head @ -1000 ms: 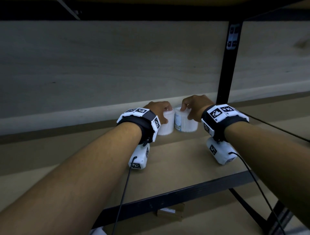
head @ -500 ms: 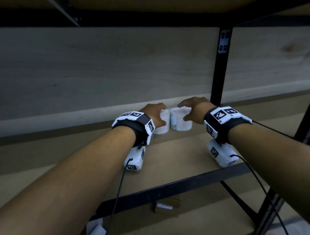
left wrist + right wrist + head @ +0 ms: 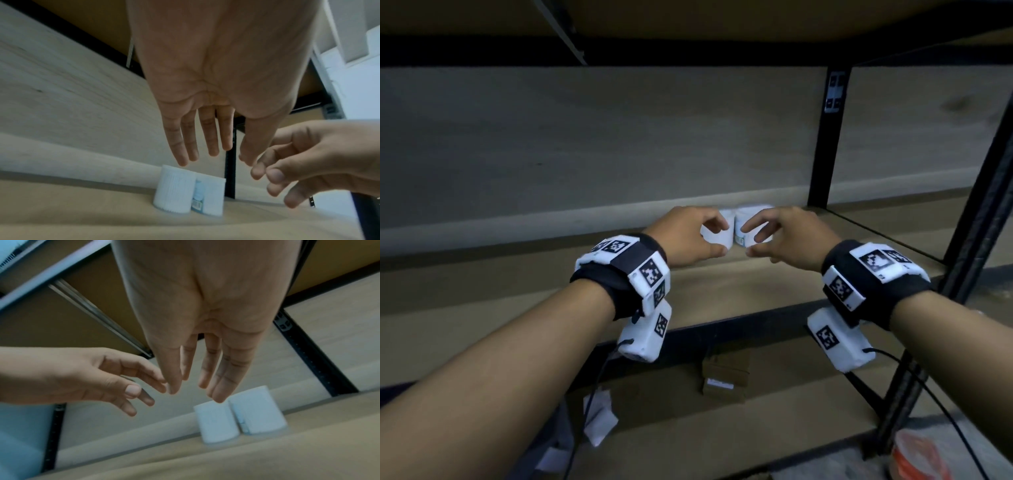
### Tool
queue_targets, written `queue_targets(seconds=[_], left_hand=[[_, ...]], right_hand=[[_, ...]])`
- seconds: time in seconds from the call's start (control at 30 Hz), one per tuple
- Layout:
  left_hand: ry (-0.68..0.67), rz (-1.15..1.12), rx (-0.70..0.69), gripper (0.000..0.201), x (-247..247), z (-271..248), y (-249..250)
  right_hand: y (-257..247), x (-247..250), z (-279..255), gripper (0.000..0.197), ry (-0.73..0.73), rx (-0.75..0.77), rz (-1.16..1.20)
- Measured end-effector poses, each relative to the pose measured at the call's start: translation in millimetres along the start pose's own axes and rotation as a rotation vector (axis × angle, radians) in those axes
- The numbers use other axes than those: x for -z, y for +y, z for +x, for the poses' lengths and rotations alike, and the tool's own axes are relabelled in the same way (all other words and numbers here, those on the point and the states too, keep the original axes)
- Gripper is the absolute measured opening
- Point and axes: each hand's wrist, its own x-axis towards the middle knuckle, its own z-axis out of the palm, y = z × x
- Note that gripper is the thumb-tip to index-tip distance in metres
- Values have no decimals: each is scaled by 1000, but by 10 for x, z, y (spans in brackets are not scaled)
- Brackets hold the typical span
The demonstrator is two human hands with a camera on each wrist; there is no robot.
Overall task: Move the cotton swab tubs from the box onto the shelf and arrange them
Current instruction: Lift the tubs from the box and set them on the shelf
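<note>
Two white cotton swab tubs stand upright and touching at the back of the shelf board (image 3: 722, 294), against the rear panel: the left tub (image 3: 719, 234) (image 3: 174, 193) (image 3: 217, 423) and the right tub (image 3: 743, 224) (image 3: 212, 194) (image 3: 257, 412), which carries a blue label. My left hand (image 3: 710, 238) (image 3: 213, 155) hovers in front of the left tub with fingers spread and holds nothing. My right hand (image 3: 751, 240) (image 3: 193, 389) hovers in front of the right tub, equally empty. Both wrist views show a gap between fingertips and tubs.
A black upright post (image 3: 822, 137) stands just right of the tubs, and another shelf board runs close overhead. Below the shelf's black front rail (image 3: 722, 329) lie a small cardboard box (image 3: 726, 375), white paper (image 3: 599, 418) and something orange (image 3: 917, 459).
Both hands have let go of the tubs and drawn back toward me with fingers spread. The two tubs stay side by side at the back of the shelf.
</note>
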Motion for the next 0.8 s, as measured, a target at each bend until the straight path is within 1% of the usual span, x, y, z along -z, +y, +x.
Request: queue_targets(seconds=[0.2,0.3,0.37,0.6,0.7,0.8], left_hand=[[-10,-35,13,30,59,-774,45],[-61,-96,75,29,4,-1138,-9],[-85,-121,101,30,-59,-1337,-79],[-128,-183,183,38,-285,-1841,-327],[-193,-188,216,38,-423,-2017,-424],[-257,-190,244,40,-660,-2174,-586]], right_hand=[[-235,-111,-432,29,-60,45,116],[-291,-284,-625,30,-93,71,104],[-336,-416,-752,30,-130,62,122],[-456,-894,-1103,32,-244,52,151],[-442,-1157,-1260,32,-285,33,142],[-388,-1452,-1411,30,-358,3,94]])
